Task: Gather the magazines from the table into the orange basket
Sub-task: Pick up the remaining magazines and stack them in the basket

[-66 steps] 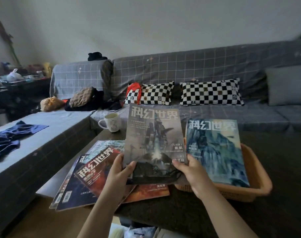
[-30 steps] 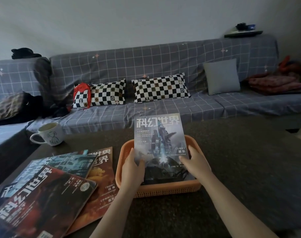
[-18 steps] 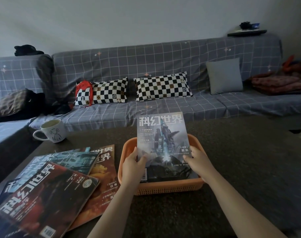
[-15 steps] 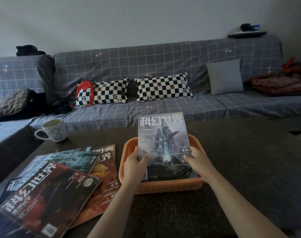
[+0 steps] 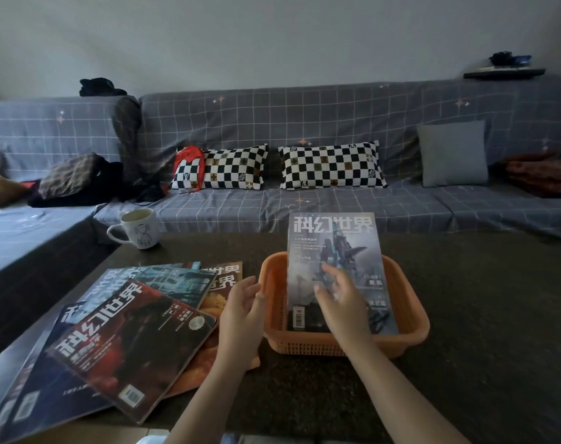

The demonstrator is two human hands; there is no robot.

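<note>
Nearby, a mug (image 5: 137,228) stands behind loose magazines (image 5: 135,334).

The lower middle of the magazine (image 5: 335,251) in the basket (image 5: 413,318) is covered by the blurred right hand (image 5: 343,302), and whatever lies beneath it cannot be made out. The bottom magazines of the pile (image 5: 26,408) on the desk (image 5: 481,363) are largely overlapped and cut off at the left edge. Both forearms are cropped by the bottom edge.
</note>
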